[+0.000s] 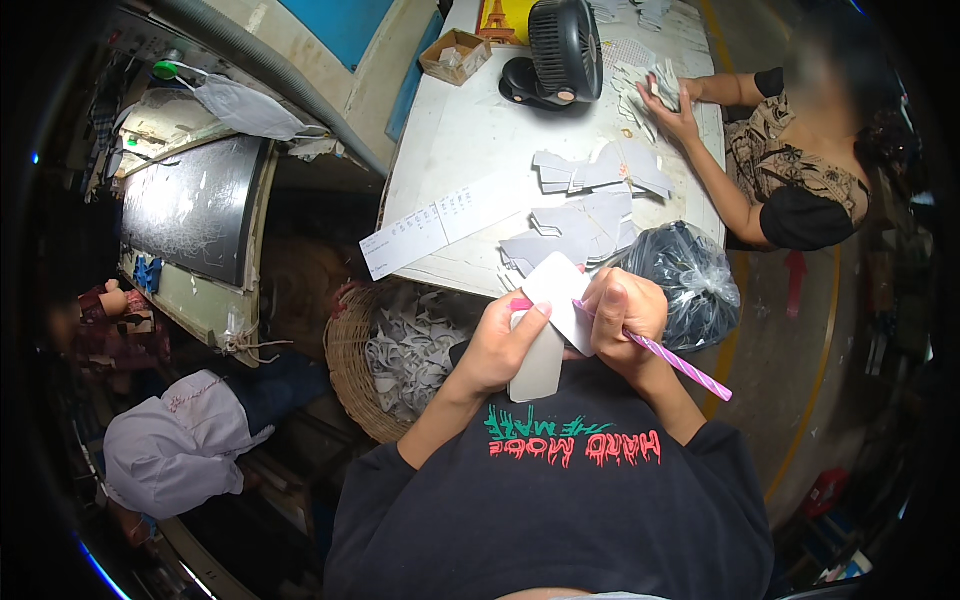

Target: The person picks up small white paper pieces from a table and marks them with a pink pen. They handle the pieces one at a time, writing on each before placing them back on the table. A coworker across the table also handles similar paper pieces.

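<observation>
In front of my chest, my left hand (507, 345) pinches some flat cut pieces between thumb and fingers. The upper one is a white piece (556, 284) with rounded edges; below it hangs a long grey-beige piece (538, 362). Something pink shows by the left thumb, too small to name. My right hand (626, 312) is closed around a pink-and-white striped pencil or pen (690, 369), its back end pointing down to the right. Its tip side is at the white piece, mostly covered by my fingers. Just beyond my hands, bundles of grey cut pieces (570, 228) lie on the white table (470, 130).
A wicker basket (345, 360) of scraps stands left of me, a black plastic bag (680, 285) at the right. On the table are a paper slip (450, 225), a black fan (565, 55) and a small box (456, 57). A co-worker's hands (672, 105) hold pieces at the far right.
</observation>
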`<state>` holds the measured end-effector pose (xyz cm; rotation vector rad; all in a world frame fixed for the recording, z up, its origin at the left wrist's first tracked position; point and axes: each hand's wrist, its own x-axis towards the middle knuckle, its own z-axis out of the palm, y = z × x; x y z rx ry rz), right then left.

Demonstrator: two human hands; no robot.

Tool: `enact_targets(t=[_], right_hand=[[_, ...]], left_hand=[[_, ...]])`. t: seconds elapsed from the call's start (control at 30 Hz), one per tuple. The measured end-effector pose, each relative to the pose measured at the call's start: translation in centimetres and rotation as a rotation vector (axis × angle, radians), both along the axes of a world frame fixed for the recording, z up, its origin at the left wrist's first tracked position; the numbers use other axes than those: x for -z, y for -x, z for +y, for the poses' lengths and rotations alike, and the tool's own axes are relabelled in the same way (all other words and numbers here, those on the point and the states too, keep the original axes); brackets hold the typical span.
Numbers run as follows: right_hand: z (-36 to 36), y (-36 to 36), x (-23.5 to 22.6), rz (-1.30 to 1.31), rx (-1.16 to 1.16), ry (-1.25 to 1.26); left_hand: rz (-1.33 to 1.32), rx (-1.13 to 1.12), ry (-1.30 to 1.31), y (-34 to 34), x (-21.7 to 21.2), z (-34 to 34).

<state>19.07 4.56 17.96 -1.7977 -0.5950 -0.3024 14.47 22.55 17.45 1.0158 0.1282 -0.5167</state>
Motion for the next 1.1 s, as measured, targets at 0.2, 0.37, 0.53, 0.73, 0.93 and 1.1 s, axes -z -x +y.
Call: enact_targets(t=[0.2,0.37,0.53,0.73,0.93,1.1], right_hand=[[0.03,0.11,0.15,0.004,0.048,0.007],[-0.01,0.17,0.47,0.007,0.069,0.016],[-0.19,0.18,0.64,0.005,0.06,0.021],[-0.22,-0.02,0.49,0.02,0.083,-0.005],[0.07,-0.16,0.31,-0.022,0.106,-0.004],[0.04,-0.24,0.56,-0.047,0.103,-0.049]], left_hand=[[-0.02,-0.053,0.048,0.15,0.5,-0.3],[0.001,-0.052,0.032,0.21,0.77,-0.32],[-0.002,-0.059,0.039,0.02,0.34,-0.52],[-0.047,-0.056,0.055,-0.39,-0.1,-0.63],[-0.016,-0.018,0.02,-0.62,0.32,-0.32],[-0.088,-0.034,0.002,-0.65,0.6,-0.29]])
